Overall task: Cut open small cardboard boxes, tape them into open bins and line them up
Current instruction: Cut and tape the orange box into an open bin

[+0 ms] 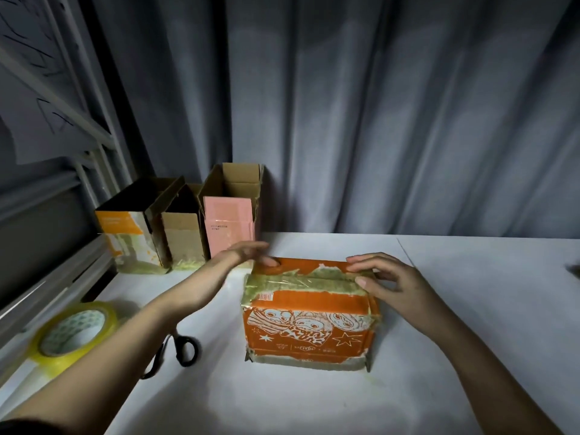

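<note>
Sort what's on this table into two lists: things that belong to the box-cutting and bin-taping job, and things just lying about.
Part of the job:
- orange box, taped shut, under left hand and right hand
- scissors
- tape roll
- three open bins lined up at the back left

Just lying about:
- dark object at the right edge, too cut off to identify
- papers hanging at the upper left

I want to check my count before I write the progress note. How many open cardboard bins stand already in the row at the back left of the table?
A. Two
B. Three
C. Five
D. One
B: three open-topped bins stand side by side there, the orange-and-white bin, the plain brown bin and the pink-fronted bin, while the orange box under the hands is still taped shut.
</note>
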